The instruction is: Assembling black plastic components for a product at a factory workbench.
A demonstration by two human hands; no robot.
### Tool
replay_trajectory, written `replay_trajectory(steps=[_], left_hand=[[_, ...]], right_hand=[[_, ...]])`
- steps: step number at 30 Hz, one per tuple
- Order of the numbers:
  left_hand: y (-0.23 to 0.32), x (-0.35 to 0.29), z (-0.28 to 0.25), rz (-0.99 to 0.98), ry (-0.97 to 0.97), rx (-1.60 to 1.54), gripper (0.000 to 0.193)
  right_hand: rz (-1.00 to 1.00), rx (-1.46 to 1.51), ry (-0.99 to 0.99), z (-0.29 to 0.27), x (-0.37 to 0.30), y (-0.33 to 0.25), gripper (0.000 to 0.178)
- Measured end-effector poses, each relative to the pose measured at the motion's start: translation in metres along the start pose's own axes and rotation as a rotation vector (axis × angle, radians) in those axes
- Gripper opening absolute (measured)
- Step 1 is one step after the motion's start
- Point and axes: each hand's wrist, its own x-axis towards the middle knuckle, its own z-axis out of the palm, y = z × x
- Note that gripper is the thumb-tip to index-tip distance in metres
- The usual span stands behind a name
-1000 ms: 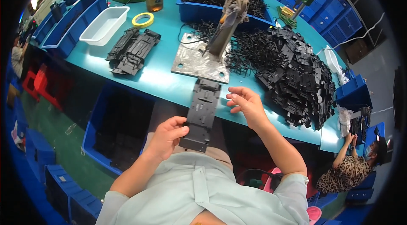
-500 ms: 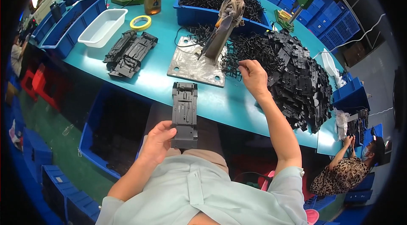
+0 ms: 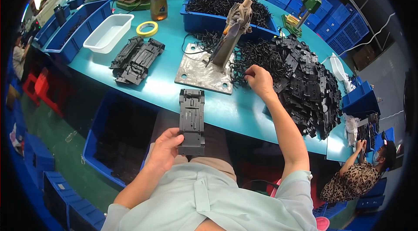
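One black molded part [image 3: 191,120] is pinched by left fingers [image 3: 171,138]; right fingers [image 3: 252,73] bunch together beside black strips [image 3: 260,55], contact unclear.

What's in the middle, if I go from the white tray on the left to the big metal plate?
A pair of black moulded plastic parts, then bare turquoise tabletop. It shows in the head view.
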Motion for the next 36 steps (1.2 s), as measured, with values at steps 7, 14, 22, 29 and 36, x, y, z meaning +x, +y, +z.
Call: replay_trajectory(steps=[7,14,22,29,36], left_hand=[[0.003,-0.001,0.002,-0.02,0.013,-0.01,0.025],[0.001,0.002,0.0,-0.021,-0.006,-0.011,0.021],[0.001,0.004,0.002,-0.012,0.005,-0.007,0.023],[0.001,0.005,-0.001,-0.037,-0.024,0.011,0.02],[0.004,0.005,0.0,-0.044,-0.003,0.004,0.021]], right_hand=[[0.119,0.415,0.071,-0.021,0.004,0.016,0.019],[0.474,1.061,0.036,-0.046,0.001,0.017,0.015],[0.411,1.003,0.088,-0.042,-0.001,0.021,0.01],[0.482,1.464,-0.067,-0.042,-0.011,0.018,0.012],[0.373,1.568,-0.197,-0.04,-0.039,-0.013,0.009]])
